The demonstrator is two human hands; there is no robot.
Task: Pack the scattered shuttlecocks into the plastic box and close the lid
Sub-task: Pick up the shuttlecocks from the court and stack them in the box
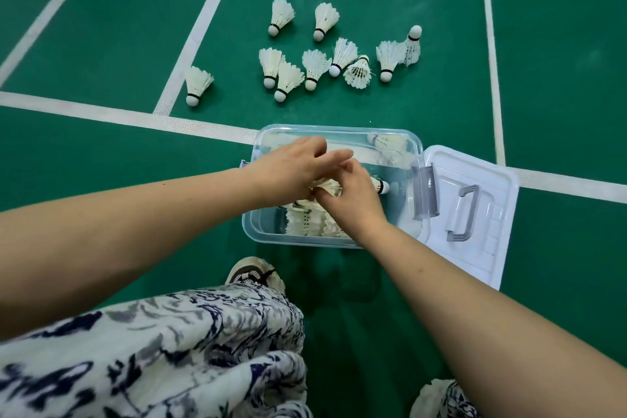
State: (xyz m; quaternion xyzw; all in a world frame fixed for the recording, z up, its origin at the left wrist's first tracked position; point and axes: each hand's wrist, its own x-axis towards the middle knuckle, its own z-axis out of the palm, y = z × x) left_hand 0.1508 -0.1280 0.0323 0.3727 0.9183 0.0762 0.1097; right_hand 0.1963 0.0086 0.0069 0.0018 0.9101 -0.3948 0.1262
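Observation:
A clear plastic box (pixel 261 231) sits on the green court floor in front of me, with several white shuttlecocks lying inside. Both hands are over the box. My left hand (pixel 291 168) and my right hand (pixel 353 197) hold one shuttlecock (pixel 381 186) between them, its feathers under my fingers and its cork tip pointing right. The white lid (pixel 481 214) with a grey handle lies flat on the floor, touching the box's right side. Several loose shuttlecocks (pixel 315 68) lie scattered on the floor beyond the box; one (pixel 196 86) lies apart at the left.
White court lines (pixel 135 117) cross the green floor beyond the box and at both sides. My patterned clothing (pixel 163 356) and a shoe (pixel 254 273) fill the near foreground below the box.

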